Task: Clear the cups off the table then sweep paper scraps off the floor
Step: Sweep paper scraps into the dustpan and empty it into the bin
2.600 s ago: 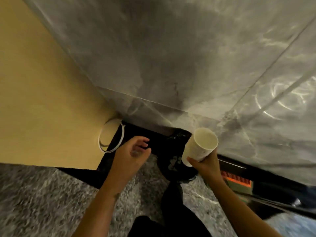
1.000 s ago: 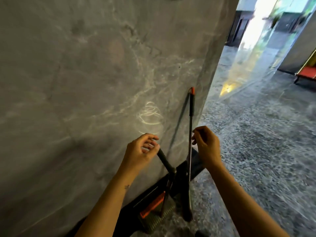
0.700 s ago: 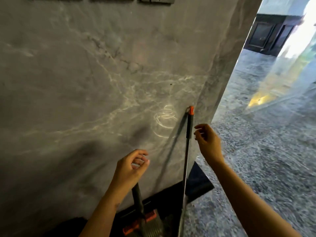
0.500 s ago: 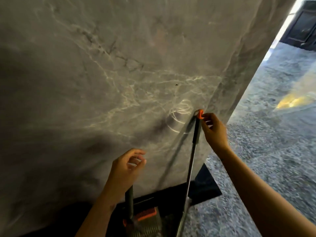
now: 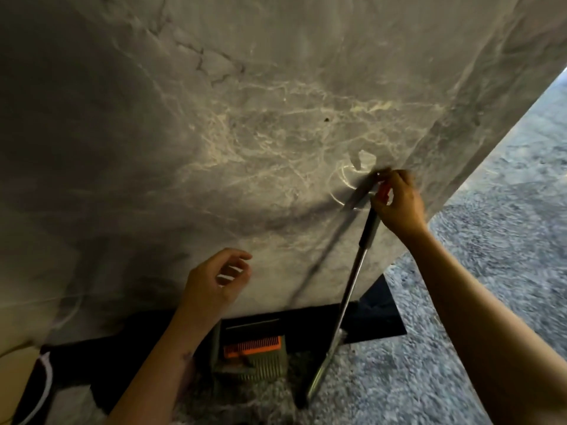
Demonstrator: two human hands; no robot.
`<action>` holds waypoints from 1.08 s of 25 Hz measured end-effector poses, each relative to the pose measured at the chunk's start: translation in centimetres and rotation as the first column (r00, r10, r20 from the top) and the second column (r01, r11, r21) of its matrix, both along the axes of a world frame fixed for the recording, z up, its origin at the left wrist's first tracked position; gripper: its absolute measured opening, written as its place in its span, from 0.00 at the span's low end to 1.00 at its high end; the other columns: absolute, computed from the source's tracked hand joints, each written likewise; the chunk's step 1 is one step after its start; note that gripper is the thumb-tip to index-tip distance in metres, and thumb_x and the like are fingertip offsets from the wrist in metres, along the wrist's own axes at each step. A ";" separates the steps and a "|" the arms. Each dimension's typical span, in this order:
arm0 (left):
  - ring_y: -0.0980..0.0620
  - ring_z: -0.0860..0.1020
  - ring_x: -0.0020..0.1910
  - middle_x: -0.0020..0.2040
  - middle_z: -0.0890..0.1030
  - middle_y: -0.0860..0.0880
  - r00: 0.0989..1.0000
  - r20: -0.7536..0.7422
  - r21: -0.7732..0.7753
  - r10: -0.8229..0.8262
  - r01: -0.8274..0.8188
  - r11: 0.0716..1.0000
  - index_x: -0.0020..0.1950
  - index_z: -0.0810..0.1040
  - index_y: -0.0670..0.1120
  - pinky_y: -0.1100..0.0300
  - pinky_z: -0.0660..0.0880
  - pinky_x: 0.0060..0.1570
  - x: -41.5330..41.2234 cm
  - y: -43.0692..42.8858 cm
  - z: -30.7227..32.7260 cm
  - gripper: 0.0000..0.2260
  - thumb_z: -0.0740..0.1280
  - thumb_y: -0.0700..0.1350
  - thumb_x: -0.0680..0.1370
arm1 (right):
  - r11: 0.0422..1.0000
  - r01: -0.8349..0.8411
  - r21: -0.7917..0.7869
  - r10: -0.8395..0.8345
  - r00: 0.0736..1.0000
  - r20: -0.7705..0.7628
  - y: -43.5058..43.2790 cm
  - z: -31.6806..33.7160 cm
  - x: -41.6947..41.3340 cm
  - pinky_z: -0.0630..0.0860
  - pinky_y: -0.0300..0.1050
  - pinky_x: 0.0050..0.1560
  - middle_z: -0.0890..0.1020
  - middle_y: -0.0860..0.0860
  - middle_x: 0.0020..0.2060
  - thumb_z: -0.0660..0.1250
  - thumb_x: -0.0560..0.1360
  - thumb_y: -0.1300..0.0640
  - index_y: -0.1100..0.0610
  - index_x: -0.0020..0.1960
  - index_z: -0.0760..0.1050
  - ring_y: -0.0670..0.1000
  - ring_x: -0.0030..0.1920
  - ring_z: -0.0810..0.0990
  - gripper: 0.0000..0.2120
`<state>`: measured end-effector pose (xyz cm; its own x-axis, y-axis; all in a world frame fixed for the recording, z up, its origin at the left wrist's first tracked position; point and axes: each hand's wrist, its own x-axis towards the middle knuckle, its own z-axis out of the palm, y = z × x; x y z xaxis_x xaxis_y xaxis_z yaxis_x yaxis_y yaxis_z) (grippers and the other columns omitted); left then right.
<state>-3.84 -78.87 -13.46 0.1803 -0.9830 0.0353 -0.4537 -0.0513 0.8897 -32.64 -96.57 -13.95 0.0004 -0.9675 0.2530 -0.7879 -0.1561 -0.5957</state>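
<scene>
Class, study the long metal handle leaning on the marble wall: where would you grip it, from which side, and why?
Probably best to grip the dark sleeve near the top of the handle, coming from the near side: its top leans on the marble wall, which blocks the far side. The right hand pinches the orange tip there.

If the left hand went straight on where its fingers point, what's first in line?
Likely the marble wall, just past the left hand; nothing shows between them, though depth is unclear.
</scene>
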 end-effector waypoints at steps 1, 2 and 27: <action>0.57 0.79 0.39 0.41 0.81 0.50 1.000 0.005 0.005 0.007 -0.007 1.000 0.45 0.79 0.52 0.65 0.75 0.39 -0.4 0.1 -0.2 0.10 0.69 0.36 0.75 | 1.000 -0.031 0.005 0.031 0.999 -0.016 0.1 0.0 -0.4 0.72 0.48 0.55 0.73 0.58 0.58 0.69 0.70 0.64 0.61 0.58 0.75 0.59 0.55 0.75 0.17; 0.56 0.79 0.39 0.41 0.81 0.50 1.000 0.006 0.008 0.010 -0.010 1.000 0.45 0.79 0.52 0.65 0.75 0.39 -0.9 0.2 -0.3 0.10 0.69 0.36 0.75 | 0.998 -0.058 0.007 0.058 0.998 -0.033 0.3 0.1 -0.9 0.72 0.49 0.56 0.73 0.58 0.56 0.70 0.69 0.64 0.61 0.57 0.76 0.58 0.54 0.75 0.16; 0.61 0.78 0.39 0.37 0.80 0.59 0.964 -0.137 -0.109 -0.228 0.214 0.971 0.42 0.78 0.59 0.75 0.71 0.40 -1.8 6.3 -1.6 0.13 0.70 0.39 0.74 | 0.119 0.154 0.981 0.370 0.910 -0.187 23.1 3.7 -2.8 0.79 0.40 0.32 0.74 0.59 0.39 0.57 0.76 0.74 0.53 0.75 0.60 0.49 0.24 0.78 0.31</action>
<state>-5.63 -72.60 -15.09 -0.0312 -0.9926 0.1176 -0.3081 0.1215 0.9436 -35.45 -73.47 -10.26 -0.0507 -0.3479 -0.9362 -0.9705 0.2383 -0.0360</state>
